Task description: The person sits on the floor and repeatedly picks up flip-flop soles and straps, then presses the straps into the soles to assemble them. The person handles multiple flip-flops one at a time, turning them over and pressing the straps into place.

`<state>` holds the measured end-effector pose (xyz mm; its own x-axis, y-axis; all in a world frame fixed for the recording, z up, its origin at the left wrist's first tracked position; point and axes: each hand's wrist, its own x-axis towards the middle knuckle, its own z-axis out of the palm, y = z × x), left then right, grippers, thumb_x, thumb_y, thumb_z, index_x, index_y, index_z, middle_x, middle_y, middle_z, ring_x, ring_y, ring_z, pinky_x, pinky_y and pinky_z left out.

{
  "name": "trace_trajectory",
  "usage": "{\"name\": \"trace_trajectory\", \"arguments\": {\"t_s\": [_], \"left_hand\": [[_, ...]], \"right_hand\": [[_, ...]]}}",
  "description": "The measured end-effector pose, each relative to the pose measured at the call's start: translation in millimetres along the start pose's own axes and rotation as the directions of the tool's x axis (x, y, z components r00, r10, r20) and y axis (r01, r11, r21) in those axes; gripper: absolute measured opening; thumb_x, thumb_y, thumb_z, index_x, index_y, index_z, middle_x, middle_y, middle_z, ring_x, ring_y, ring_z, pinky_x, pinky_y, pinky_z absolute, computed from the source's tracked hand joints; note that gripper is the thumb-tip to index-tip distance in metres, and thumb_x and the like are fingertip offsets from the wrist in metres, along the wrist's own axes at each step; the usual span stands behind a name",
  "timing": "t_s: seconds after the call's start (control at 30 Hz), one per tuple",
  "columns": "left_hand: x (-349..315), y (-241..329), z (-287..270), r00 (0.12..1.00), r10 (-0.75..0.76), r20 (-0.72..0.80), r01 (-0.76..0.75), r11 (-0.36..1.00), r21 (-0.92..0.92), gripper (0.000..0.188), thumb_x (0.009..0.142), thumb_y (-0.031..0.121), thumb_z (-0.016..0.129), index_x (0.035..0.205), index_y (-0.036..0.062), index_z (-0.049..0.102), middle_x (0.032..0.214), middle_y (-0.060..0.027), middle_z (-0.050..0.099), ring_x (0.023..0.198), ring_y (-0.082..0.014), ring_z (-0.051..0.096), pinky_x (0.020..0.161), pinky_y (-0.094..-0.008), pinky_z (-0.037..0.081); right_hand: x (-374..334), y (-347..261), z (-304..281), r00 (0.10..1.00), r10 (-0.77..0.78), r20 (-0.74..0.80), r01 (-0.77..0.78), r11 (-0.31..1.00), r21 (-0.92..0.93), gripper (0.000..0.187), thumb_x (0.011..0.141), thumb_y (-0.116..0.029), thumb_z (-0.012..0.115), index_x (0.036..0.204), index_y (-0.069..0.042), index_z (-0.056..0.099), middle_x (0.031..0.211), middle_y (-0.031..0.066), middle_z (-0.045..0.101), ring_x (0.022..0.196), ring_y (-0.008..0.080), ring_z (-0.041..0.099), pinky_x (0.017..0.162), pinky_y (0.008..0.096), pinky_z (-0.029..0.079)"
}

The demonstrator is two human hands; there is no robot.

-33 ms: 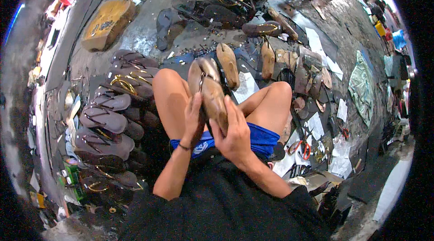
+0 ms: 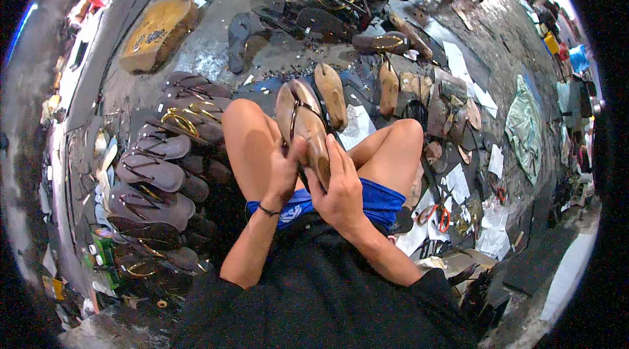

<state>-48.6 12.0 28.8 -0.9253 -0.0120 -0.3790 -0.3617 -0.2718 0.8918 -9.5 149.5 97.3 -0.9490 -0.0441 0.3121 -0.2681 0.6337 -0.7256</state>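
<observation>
Between my bent knees I hold a wooden shoe last point(image 2: 300, 126) with a dark, glossy thong strap lying across its front part. Its rounded toe end points away from me and its heel end lies between my hands. My left hand point(image 2: 285, 172) grips it along the left side, thumb towards the upper face and most fingers hidden beneath. My right hand point(image 2: 339, 185) is closed around the heel end, fingers along the right side and thumb on the near left. Beyond it a bare wooden last point(image 2: 331, 96) lies on the floor, with another strapped last point(image 2: 388, 89) to its right.
Many dark thong sandals point(image 2: 152, 172) are stacked at my left. A wooden block point(image 2: 157, 34) holding small dark bits lies far left. More sandals point(image 2: 321, 21) lie ahead. At right are orange-handled scissors point(image 2: 444, 218), paper scraps point(image 2: 457, 182) and a pale green cloth point(image 2: 523, 129).
The last has rolled so its upper face and strap show more plainly. My left hand has shifted from lying along its side to a grip with the thumb nearer the top. My right hand stays in place.
</observation>
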Motion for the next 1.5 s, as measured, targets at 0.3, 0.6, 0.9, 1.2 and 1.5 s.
{"name": "trace_trajectory", "arguments": {"t_s": [0.3, 0.6, 0.9, 1.2, 1.5], "left_hand": [[17, 16, 1, 0.992, -0.057, 0.111, 0.073, 0.987, -0.143, 0.057, 0.093, 0.042, 0.063, 0.131, 0.0003, 0.053, 0.118, -0.0096, 0.065, 0.106, -0.0217, 0.065, 0.095, -0.0377, 0.052], [-53, 70, -6, 0.892, -0.116, 0.437, 0.184, 0.976, -0.117, 0.094, 0.079, 0.068, 0.068, 0.137, -0.0011, 0.046, 0.125, -0.0134, 0.06, 0.113, -0.026, 0.061, 0.098, -0.0385, 0.049], [-146, 53, -24, 0.966, -0.016, 0.257, 0.11, 0.928, -0.356, 0.141, 0.049, 0.065, 0.089, 0.152, -0.001, 0.018, 0.141, -0.0178, 0.046, 0.129, -0.0281, 0.048, 0.11, -0.0435, 0.039], [-136, 93, -27, 0.72, -0.078, 0.69, 0.196, 0.976, -0.094, 0.124, 0.061, 0.056, 0.087, 0.15, -0.002, 0.023, 0.137, -0.0189, 0.047, 0.129, -0.0317, 0.045, 0.109, -0.045, 0.035], [-90, 137, 35, 0.785, 0.392, 0.48, -0.554, 0.098, 0.827, 0.063, 0.09, 0.048, 0.066, 0.133, 0.0027, 0.058, 0.118, -0.0163, 0.06, 0.108, -0.0375, 0.048, 0.095, -0.0464, 0.035]], "right_hand": [[-6, 15, -11, 0.882, 0.283, 0.378, -0.364, 0.917, 0.163, 0.094, 0.066, -0.033, 0.087, 0.139, 0.002, 0.039, 0.129, 0.028, 0.055, 0.118, 0.0413, 0.057, 0.099, 0.0447, 0.048], [-31, 36, -26, 0.835, 0.034, 0.549, -0.453, 0.61, 0.65, 0.07, 0.091, -0.03, 0.068, 0.144, 0.003, 0.035, 0.131, 0.012, 0.057, 0.124, 0.0225, 0.053, 0.111, 0.0345, 0.035], [-60, -11, -48, 0.606, 0.118, 0.787, -0.795, 0.047, 0.605, 0.033, 0.108, -0.034, 0.042, 0.1, -0.006, 0.058, 0.086, -0.0065, 0.05, 0.078, 0.0059, 0.043, 0.072, 0.0256, 0.04], [-47, 15, -36, 0.622, -0.01, 0.783, -0.769, 0.18, 0.613, 0.051, 0.095, -0.033, 0.064, 0.133, -0.002, 0.051, 0.131, 0.008, 0.058, 0.122, 0.0182, 0.053, 0.105, 0.0358, 0.042], [-40, 10, -45, 0.814, 0.126, 0.566, -0.528, -0.243, 0.814, 0.098, 0.067, -0.038, 0.069, 0.149, 0.001, 0.03, 0.142, 0.0198, 0.048, 0.127, 0.0339, 0.05, 0.107, 0.0458, 0.041]]}}
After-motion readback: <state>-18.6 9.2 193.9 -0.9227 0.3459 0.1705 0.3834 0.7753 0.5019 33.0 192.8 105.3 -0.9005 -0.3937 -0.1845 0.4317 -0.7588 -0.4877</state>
